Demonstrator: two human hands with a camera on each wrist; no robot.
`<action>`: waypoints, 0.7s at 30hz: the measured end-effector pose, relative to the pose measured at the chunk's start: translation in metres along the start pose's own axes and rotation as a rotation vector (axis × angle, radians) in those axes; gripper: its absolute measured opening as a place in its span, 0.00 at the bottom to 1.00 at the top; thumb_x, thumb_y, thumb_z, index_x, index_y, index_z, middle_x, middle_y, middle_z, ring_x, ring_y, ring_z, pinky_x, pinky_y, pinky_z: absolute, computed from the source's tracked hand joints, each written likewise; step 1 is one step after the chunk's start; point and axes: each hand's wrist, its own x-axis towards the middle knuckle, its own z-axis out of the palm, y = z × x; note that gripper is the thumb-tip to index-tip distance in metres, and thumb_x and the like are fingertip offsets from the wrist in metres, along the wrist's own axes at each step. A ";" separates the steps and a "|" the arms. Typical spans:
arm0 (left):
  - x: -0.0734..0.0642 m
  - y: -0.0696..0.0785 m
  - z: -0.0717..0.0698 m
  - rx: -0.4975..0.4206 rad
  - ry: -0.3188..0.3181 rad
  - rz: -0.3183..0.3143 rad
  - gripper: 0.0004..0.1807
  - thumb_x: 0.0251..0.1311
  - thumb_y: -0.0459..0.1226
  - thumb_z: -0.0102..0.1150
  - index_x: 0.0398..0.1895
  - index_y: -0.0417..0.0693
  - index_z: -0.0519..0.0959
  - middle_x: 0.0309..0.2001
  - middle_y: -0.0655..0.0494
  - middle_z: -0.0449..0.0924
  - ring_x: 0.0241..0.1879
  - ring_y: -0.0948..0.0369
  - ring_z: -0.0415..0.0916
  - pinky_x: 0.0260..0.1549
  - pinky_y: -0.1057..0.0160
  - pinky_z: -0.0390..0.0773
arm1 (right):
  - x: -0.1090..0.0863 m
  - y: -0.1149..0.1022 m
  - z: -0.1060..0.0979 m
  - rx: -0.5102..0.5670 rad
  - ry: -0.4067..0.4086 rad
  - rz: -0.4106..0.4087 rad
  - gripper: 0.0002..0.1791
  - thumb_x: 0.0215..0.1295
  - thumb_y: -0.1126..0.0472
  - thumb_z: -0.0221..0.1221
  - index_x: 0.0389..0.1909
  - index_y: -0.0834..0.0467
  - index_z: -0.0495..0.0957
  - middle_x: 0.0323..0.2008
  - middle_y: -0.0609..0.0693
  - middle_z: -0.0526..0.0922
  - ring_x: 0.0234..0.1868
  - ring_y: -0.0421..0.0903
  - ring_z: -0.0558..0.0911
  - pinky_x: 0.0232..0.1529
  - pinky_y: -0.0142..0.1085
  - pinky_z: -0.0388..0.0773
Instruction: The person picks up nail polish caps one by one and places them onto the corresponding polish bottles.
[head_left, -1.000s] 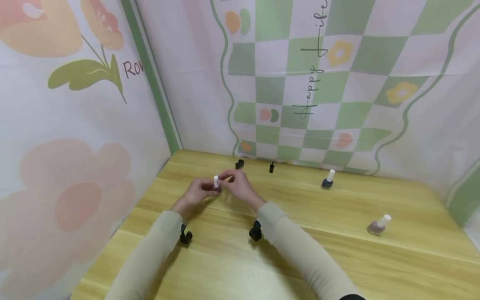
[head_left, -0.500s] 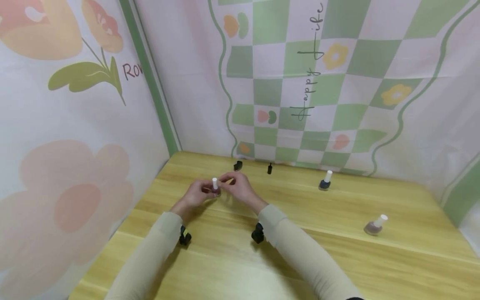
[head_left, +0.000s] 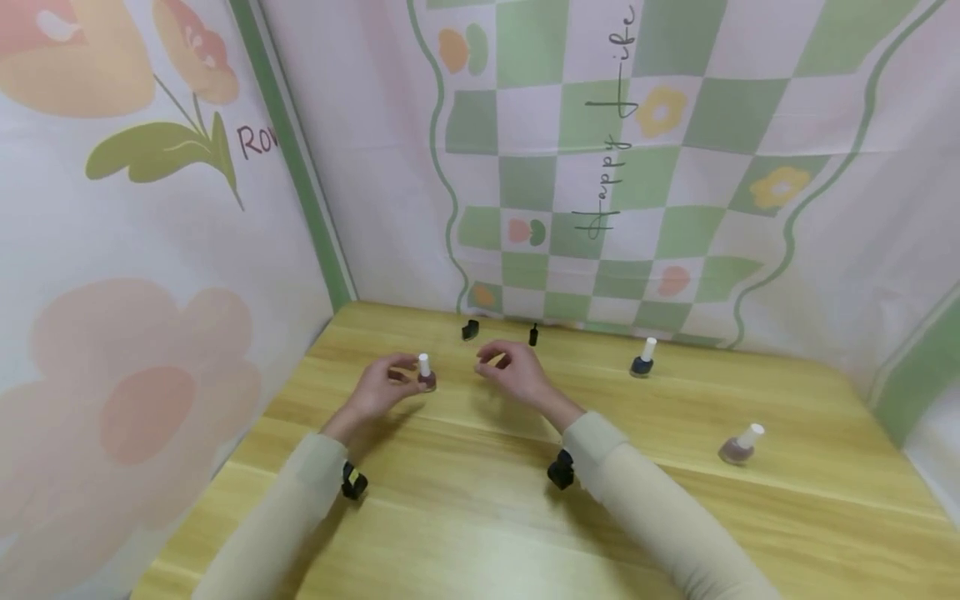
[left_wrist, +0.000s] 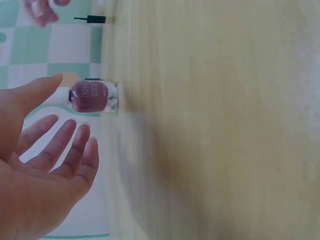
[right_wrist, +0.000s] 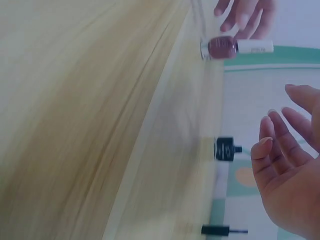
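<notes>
A plum-red nail polish bottle (head_left: 427,380) with a white cap stands upright on the table. My left hand (head_left: 381,385) is beside it, with fingers and thumb spread and relaxed; in the left wrist view the thumb overlaps the white cap (left_wrist: 59,96), and contact cannot be told. My right hand (head_left: 513,368) hovers to the right of the bottle, fingers loosely bent, holding nothing. Behind the hands sits a small black nail polish bottle (right_wrist: 225,149) with its neck bare. A black brush cap (right_wrist: 216,230) stands apart from it, brush pointing up.
On the wooden table (head_left: 465,508), a dark blue nail polish bottle (head_left: 642,365) stands at the back right. A mauve nail polish bottle (head_left: 737,450) stands farther right and nearer. Patterned curtains (head_left: 540,167) close off the back and left.
My right hand has left the plum-red bottle's cap and moved right. My left hand has loosened and drawn slightly left, while the bottle stays standing. The head view has shifted slightly.
</notes>
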 end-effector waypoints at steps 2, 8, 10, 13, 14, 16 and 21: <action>-0.002 0.001 -0.001 -0.001 0.006 0.001 0.29 0.62 0.35 0.71 0.66 0.39 0.74 0.62 0.41 0.78 0.53 0.46 0.79 0.51 0.51 0.83 | -0.005 0.004 -0.007 0.000 0.002 0.003 0.12 0.70 0.58 0.66 0.51 0.57 0.83 0.46 0.52 0.86 0.38 0.47 0.81 0.34 0.37 0.80; -0.008 0.008 -0.004 -0.016 0.046 -0.007 0.26 0.63 0.37 0.71 0.64 0.46 0.76 0.61 0.46 0.79 0.53 0.50 0.79 0.49 0.52 0.84 | -0.019 0.012 -0.026 -0.011 0.001 0.018 0.14 0.71 0.57 0.65 0.52 0.58 0.82 0.48 0.53 0.85 0.41 0.49 0.81 0.35 0.39 0.81; -0.009 0.011 -0.005 -0.031 0.068 -0.001 0.26 0.63 0.37 0.71 0.63 0.46 0.77 0.60 0.47 0.79 0.53 0.50 0.79 0.50 0.52 0.83 | -0.022 0.014 -0.031 -0.020 -0.001 0.024 0.14 0.71 0.57 0.65 0.53 0.59 0.82 0.49 0.54 0.85 0.42 0.50 0.81 0.35 0.38 0.81; -0.011 0.017 -0.006 -0.050 0.101 0.033 0.25 0.62 0.35 0.71 0.62 0.42 0.77 0.58 0.45 0.79 0.52 0.50 0.80 0.53 0.50 0.82 | -0.027 0.018 -0.039 -0.024 -0.002 0.032 0.14 0.71 0.56 0.65 0.53 0.58 0.82 0.49 0.54 0.84 0.43 0.50 0.81 0.36 0.38 0.82; -0.012 0.019 -0.007 -0.056 0.112 0.041 0.25 0.62 0.34 0.71 0.62 0.41 0.77 0.58 0.44 0.80 0.51 0.50 0.80 0.54 0.50 0.81 | -0.029 0.019 -0.041 -0.024 -0.002 0.034 0.14 0.72 0.57 0.64 0.53 0.59 0.82 0.50 0.54 0.84 0.43 0.51 0.81 0.36 0.39 0.82; -0.014 0.023 -0.008 -0.071 0.126 0.055 0.25 0.62 0.34 0.71 0.61 0.40 0.77 0.57 0.43 0.80 0.51 0.49 0.80 0.54 0.49 0.81 | -0.032 0.020 -0.045 -0.020 -0.002 0.034 0.14 0.72 0.57 0.64 0.53 0.59 0.82 0.50 0.55 0.84 0.44 0.51 0.81 0.36 0.39 0.82; -0.016 0.032 -0.007 -0.094 0.129 0.078 0.24 0.61 0.33 0.71 0.60 0.40 0.78 0.56 0.44 0.80 0.50 0.50 0.80 0.52 0.50 0.83 | -0.039 0.025 -0.057 -0.025 0.010 0.028 0.14 0.71 0.57 0.64 0.53 0.59 0.82 0.50 0.55 0.84 0.44 0.51 0.82 0.36 0.40 0.82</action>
